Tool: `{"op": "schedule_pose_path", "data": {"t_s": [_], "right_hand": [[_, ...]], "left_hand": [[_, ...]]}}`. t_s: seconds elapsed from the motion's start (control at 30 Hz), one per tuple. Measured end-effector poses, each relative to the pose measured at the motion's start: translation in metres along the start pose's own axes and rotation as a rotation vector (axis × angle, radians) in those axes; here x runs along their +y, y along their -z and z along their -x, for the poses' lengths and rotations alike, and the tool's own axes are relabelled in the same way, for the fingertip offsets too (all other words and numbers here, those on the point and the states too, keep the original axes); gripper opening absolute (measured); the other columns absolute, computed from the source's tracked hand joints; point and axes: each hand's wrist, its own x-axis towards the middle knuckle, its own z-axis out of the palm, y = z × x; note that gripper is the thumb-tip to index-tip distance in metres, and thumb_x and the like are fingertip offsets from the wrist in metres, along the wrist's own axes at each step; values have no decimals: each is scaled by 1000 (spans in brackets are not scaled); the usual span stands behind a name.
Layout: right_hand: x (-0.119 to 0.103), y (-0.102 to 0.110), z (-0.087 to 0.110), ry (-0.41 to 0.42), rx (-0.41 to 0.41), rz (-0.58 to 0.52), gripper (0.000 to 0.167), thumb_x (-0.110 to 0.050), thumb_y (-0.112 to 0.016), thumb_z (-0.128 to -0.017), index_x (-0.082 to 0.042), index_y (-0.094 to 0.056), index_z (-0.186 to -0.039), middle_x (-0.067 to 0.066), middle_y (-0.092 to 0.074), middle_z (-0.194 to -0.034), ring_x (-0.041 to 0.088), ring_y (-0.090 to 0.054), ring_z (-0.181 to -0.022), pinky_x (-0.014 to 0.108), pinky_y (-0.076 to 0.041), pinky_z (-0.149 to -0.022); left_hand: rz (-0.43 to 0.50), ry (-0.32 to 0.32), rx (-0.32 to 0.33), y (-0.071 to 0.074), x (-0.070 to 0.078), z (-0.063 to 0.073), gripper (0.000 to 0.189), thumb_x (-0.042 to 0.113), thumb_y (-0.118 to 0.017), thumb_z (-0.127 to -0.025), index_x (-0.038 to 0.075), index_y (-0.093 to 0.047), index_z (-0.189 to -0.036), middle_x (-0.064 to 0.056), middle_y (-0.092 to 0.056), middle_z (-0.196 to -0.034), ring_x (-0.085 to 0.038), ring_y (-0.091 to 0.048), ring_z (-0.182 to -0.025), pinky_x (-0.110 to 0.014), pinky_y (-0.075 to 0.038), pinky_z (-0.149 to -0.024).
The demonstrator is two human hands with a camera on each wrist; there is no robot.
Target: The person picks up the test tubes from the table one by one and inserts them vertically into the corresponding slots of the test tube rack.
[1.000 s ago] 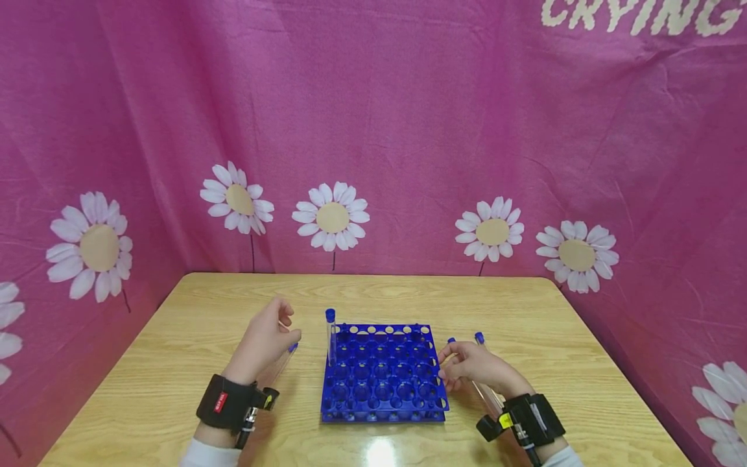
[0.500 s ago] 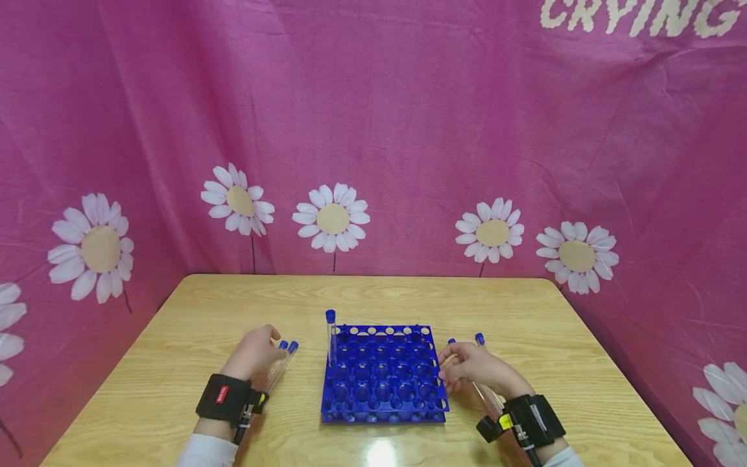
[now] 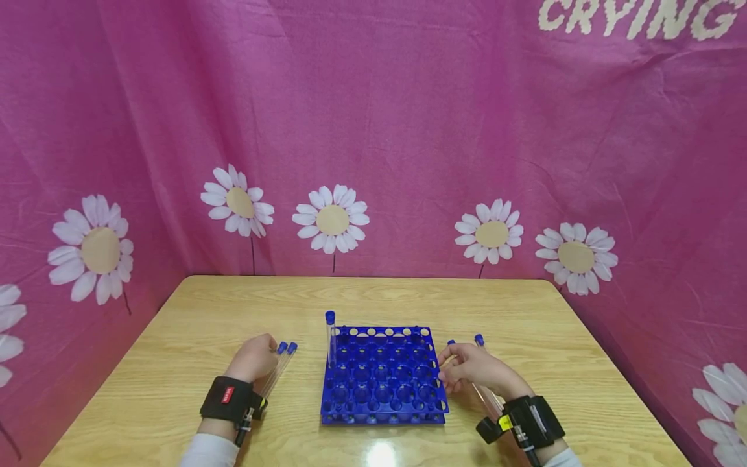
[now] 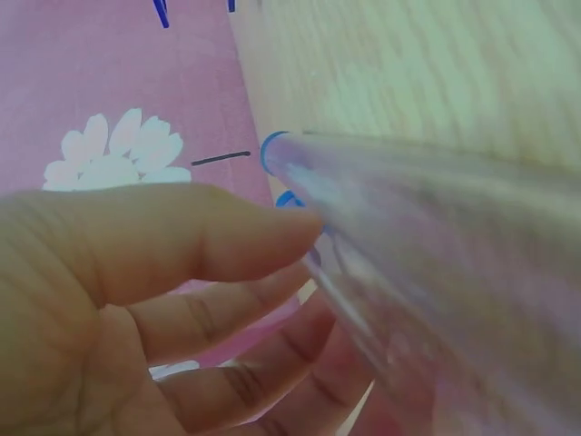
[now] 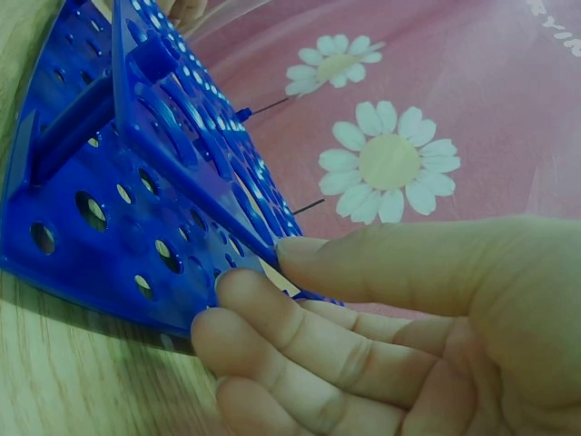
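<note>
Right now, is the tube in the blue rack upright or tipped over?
Upright: the tube stands at the left side of the blue rack, its blue cap on top.

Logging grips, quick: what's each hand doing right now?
Left hand: curled at a blue-capped test tube; grip cannot be told.
Right hand: holding the blue test tube rack by its edge.

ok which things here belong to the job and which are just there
Likely the job:
- blue rack, edge touched by the right hand
- capped tube, standing in it
- left tubes, by the left hand
- right tubes, partly hidden by the right hand

Just there:
- table
- pink flowered cloth
- wrist straps
</note>
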Motion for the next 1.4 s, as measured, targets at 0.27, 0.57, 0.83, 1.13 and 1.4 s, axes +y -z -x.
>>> {"op": "schedule_pose_path", "data": {"t_s": [0.27,0.57,0.83,1.13,1.4], "right_hand": [[1,0,0,3,0,3,31,-6,-63,-86,9,-53,-110,6,-68,-77,23,-69,-69,35,-58,-62],[2,0,-1,-2,4,4,30,-6,-63,-86,9,-53,-110,6,-68,-77,21,-69,-68,34,-58,-62],[1,0,-1,2,-6,-13,32,-6,-63,-86,10,-52,-111,6,-69,-77,20,-68,-68,32,-58,-62],[0,1,0,-6,5,8,32,-7,-64,-86,8,-53,-112,6,-69,-79,23,-69,-70,37,-58,-64],[0,1,0,-6,-3,8,32,-6,-63,-86,9,-52,-112,6,-68,-80,23,-68,-70,35,-58,-64]], "left_hand": [[13,3,-12,-3,0,-2,27,-4,-58,-83,-8,-59,-110,-20,-63,-99,-26,-54,-78,-29,-41,-58],[32,-17,9,-1,-1,-1,30,-1,-59,-85,-10,-57,-113,-17,-60,-92,-22,-51,-70,-27,-37,-55],[155,-51,64,10,3,1,37,10,-64,-90,-9,-53,-120,-13,-57,-85,-19,-50,-65,-26,-38,-52],[263,-132,214,27,22,12,44,5,-61,-85,-5,-52,-127,-16,-57,-98,-18,-52,-69,-26,-39,-53],[370,-256,386,38,44,31,46,5,-60,-85,-2,-52,-130,-15,-60,-105,-26,-63,-95,-27,-50,-72]]}}
